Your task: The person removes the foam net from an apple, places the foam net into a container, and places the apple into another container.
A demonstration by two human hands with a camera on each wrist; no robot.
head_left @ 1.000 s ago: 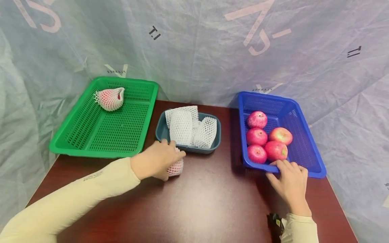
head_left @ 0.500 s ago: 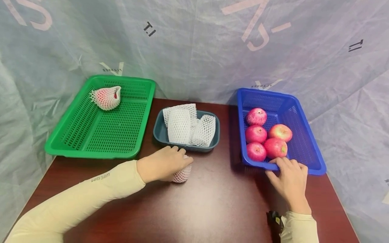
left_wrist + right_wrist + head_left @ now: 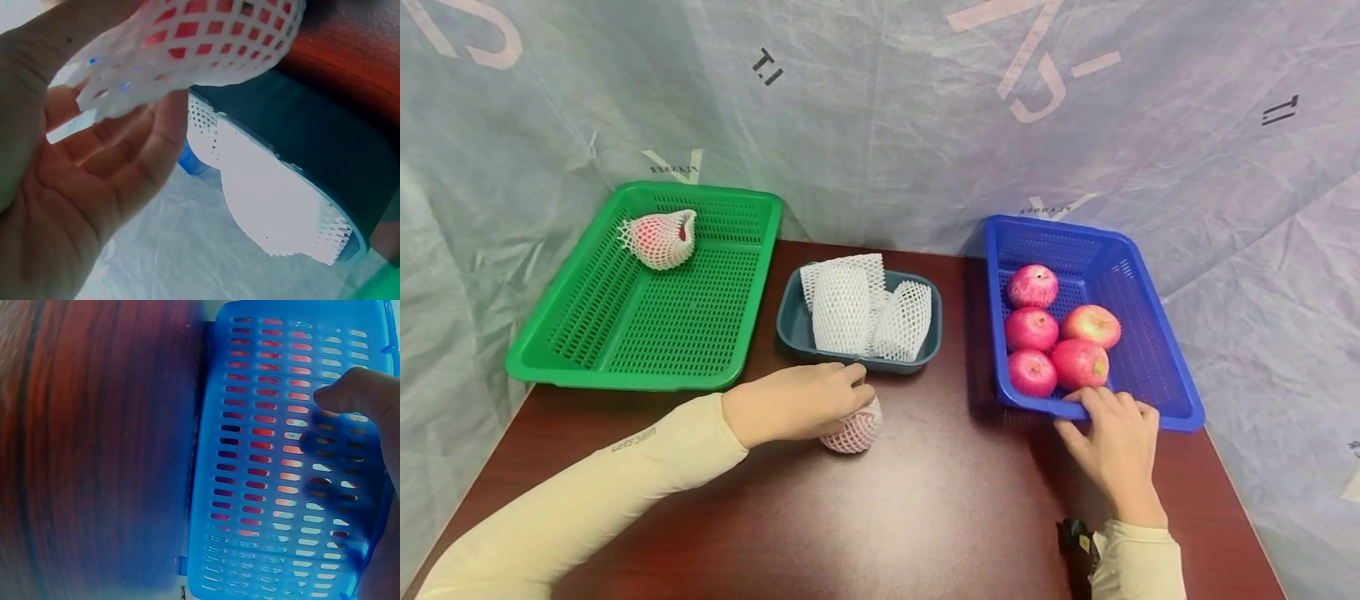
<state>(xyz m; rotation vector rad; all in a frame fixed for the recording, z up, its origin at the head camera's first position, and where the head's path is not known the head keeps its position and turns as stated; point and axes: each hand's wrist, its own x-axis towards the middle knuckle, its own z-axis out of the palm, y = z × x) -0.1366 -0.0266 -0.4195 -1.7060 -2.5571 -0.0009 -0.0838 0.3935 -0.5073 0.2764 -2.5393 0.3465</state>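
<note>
My left hand [image 3: 805, 402] grips an apple in a white foam net [image 3: 856, 429] over the table, just in front of the small tray. In the left wrist view the thumb and fingers are around the loose end of the foam net [image 3: 219, 44], with red showing through its holes. My right hand [image 3: 1116, 446] holds the near rim of the blue basket [image 3: 996, 308], fingers over the edge and thumb [image 3: 350, 394] against the outer slotted wall. Several bare red apples [image 3: 1078, 363] lie in that basket.
A dark blue-grey tray [image 3: 887, 365] with white foam nets [image 3: 841, 312] stands at the middle back. To the left, a green basket [image 3: 625, 382] contains one netted apple [image 3: 658, 242]. A grey printed sheet [image 3: 880, 150] hangs behind the table.
My left hand has moved slightly right and toward me with the netted apple, away from the tray's front edge. The right hand stays on the blue basket's rim.
</note>
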